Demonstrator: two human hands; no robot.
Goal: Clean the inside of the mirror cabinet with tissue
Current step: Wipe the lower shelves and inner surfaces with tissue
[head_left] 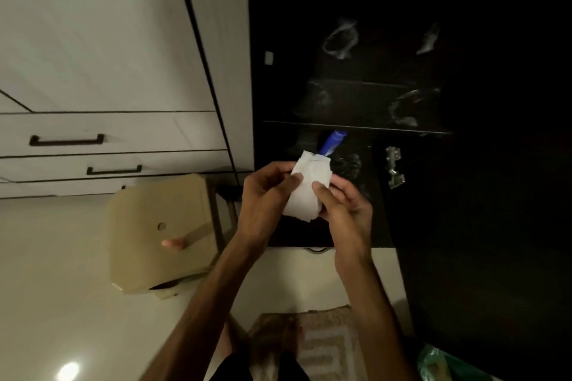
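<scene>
Fronting pale drawers (pixel 93 145), a beige stool (pixel 161 232) adjoins the dark cabinet (pixel 340 102).

Your left hand (pixel 263 195) and right hand (pixel 346 207) are bare, with no gloves, rings or watch showing. Both forearms are bare too, running up from the bottom centre of the frame with no sleeve in view. At the bottom edge you wear dark shorts (pixel 260 368), and your bare feet are blurred.
</scene>
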